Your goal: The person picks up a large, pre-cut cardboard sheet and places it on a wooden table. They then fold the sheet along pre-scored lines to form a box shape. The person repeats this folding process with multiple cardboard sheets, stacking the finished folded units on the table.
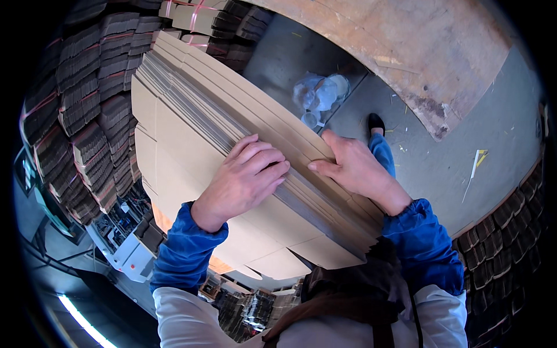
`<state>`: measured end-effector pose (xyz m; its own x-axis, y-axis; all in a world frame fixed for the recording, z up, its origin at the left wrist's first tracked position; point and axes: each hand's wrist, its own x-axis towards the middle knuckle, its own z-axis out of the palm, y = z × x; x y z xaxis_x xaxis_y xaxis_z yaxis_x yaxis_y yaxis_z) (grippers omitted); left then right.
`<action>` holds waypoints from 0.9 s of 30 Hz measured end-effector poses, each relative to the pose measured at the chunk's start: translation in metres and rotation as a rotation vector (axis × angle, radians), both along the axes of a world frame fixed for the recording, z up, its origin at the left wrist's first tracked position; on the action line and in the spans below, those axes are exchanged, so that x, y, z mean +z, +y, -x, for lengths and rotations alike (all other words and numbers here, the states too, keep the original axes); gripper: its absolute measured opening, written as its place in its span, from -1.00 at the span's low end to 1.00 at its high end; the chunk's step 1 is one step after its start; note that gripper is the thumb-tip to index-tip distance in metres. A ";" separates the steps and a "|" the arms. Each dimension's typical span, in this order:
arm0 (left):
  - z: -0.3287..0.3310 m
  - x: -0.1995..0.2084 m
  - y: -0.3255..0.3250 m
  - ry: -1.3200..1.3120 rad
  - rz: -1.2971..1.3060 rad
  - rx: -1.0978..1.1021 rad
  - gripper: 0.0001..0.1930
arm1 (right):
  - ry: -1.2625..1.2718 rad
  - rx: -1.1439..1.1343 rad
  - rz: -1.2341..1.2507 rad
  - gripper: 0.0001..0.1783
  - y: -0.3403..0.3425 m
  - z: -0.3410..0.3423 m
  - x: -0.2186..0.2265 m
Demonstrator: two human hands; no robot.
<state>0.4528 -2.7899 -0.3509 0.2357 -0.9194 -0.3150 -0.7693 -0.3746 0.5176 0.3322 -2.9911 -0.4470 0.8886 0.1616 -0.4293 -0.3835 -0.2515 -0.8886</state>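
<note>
A thick bundle of flat cardboard box blanks (209,191) stands tilted in front of me, its stacked edges running from upper left to lower right. My left hand (246,177) lies over those edges, fingers curled down among the sheets. On the far side, my right hand (357,168) grips the outermost cardboard blank (255,107), thumb on its inner face and the other fingers partly hidden behind it. A narrow gap shows between that creased blank and the rest. Both wrists are in blue sleeve covers.
Tall piles of bundled cardboard (87,104) tied with pink string fill the left; more stacks (505,232) stand at right. A worn wooden board (429,52) lies far right. Clear plastic bags (319,93) and scraps lie on the grey floor (429,174). A shoe (376,123) shows beyond my right hand.
</note>
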 end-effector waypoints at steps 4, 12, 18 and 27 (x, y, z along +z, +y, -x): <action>-0.001 0.002 0.001 -0.007 -0.020 -0.015 -0.71 | 0.018 0.010 0.006 -0.54 -0.001 -0.001 0.003; -0.003 0.001 -0.003 -0.028 -0.001 -0.020 -0.71 | 0.003 0.019 0.178 -0.44 0.006 -0.006 0.019; -0.002 -0.003 -0.006 -0.049 0.018 -0.007 -0.76 | 0.069 0.036 0.288 -0.42 0.013 -0.009 0.025; 0.004 -0.010 0.007 -0.040 0.033 0.045 -0.79 | 0.112 0.050 0.267 -0.41 0.019 -0.010 0.027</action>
<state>0.4490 -2.7828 -0.3607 0.2885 -0.9175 -0.2739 -0.7724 -0.3921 0.4996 0.3418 -2.9719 -0.4198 0.8273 0.0719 -0.5571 -0.4564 -0.4922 -0.7412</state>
